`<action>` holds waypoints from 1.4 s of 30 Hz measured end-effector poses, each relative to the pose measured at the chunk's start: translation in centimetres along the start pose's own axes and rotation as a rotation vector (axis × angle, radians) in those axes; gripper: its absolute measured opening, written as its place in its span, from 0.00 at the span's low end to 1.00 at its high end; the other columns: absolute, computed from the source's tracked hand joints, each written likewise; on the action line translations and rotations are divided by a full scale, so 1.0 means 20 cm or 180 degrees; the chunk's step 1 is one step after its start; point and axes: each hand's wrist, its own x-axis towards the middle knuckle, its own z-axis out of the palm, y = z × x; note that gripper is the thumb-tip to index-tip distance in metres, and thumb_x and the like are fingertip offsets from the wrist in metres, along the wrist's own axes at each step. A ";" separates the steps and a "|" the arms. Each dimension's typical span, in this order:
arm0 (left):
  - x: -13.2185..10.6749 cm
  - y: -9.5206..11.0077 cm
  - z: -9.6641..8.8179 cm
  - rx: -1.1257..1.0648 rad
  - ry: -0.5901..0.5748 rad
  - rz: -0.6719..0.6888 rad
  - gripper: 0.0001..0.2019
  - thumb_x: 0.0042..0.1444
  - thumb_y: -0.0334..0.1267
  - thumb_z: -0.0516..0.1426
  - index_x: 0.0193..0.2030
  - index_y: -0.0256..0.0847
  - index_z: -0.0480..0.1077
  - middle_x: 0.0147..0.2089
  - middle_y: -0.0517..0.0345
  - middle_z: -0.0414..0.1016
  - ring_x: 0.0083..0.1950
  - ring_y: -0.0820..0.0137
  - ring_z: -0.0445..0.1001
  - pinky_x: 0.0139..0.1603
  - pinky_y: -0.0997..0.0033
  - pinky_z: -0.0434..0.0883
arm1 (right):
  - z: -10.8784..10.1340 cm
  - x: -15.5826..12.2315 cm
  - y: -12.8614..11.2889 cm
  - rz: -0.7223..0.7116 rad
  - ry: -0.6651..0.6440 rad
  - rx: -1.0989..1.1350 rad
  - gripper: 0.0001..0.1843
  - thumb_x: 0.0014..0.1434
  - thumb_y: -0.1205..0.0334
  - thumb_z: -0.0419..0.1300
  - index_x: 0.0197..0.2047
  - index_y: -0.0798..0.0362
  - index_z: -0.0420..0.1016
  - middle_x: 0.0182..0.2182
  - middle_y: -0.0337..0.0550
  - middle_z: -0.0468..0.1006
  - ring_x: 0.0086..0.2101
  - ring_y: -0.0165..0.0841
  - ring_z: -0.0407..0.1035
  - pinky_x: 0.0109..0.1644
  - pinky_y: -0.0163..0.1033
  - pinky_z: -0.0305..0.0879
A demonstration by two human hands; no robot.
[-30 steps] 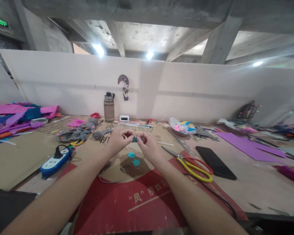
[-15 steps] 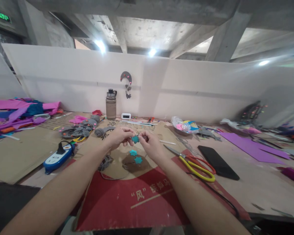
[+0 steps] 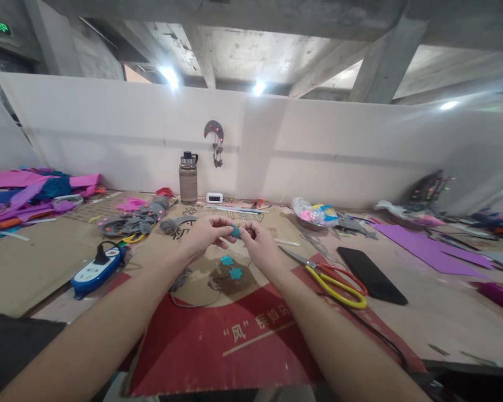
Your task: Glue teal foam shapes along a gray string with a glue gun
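Observation:
Between the fingertips of my left hand (image 3: 212, 234) and my right hand (image 3: 255, 239) is a small teal star-shaped piece (image 3: 235, 230), pinched from both sides and partly covered by the fingers. Just below, a teal star (image 3: 227, 261) and another teal star (image 3: 235, 273) hang or lie over the brown cardboard; which of these I cannot tell. Grey yarn (image 3: 180, 281) is loosely coiled under my left wrist, with a loop trailing onto the red part of the cardboard sheet (image 3: 209, 346).
Scissors (image 3: 337, 285) with red and yellow handles lie right of my right forearm, beside a black phone (image 3: 371, 275). A blue power strip (image 3: 98, 271) sits at left. Behind stand a water bottle (image 3: 188, 178) and a small white clock (image 3: 214, 198). Purple felt (image 3: 427, 248) lies at right.
The held teal star has been raised slightly and turned, so less of it shows between my fingers. Both hands stay close together. The view has shifted a little.

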 end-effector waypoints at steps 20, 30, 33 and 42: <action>0.01 0.00 0.00 -0.0189 0.0504 0.0417 0.15 0.43 0.39 0.64 0.35 0.34 0.68 0.28 0.59 0.74 0.28 0.71 0.76 0.32 0.69 0.76 | 0.00 0.02 0.04 0.0022 -0.0209 0.0001 0.16 0.51 0.57 0.57 0.42 0.55 0.67 0.27 0.36 0.67 0.29 0.29 0.62 0.34 0.35 0.60; 0.02 0.01 -0.01 -0.0004 0.0420 0.0538 0.15 0.45 0.40 0.63 0.37 0.34 0.68 0.27 0.58 0.74 0.28 0.70 0.76 0.32 0.68 0.76 | -0.02 0.03 0.02 0.0074 -0.0274 0.0042 0.16 0.51 0.53 0.57 0.40 0.55 0.67 0.29 0.38 0.69 0.28 0.28 0.63 0.34 0.35 0.60; 0.02 0.01 -0.02 0.0059 0.0472 0.0564 0.14 0.45 0.40 0.63 0.36 0.34 0.68 0.26 0.57 0.74 0.28 0.70 0.76 0.31 0.70 0.75 | -0.10 0.06 0.01 -0.0011 -0.0118 0.0017 0.17 0.56 0.48 0.50 0.36 0.53 0.67 0.30 0.39 0.71 0.29 0.30 0.64 0.34 0.35 0.61; 0.03 0.01 -0.06 0.0252 0.0582 0.0734 0.13 0.47 0.40 0.61 0.35 0.34 0.68 0.27 0.56 0.75 0.28 0.71 0.75 0.29 0.70 0.75 | -0.24 0.07 0.21 0.0561 -0.0466 -0.2244 0.21 0.55 0.47 0.53 0.18 0.53 0.66 0.17 0.45 0.70 0.21 0.32 0.64 0.27 0.37 0.55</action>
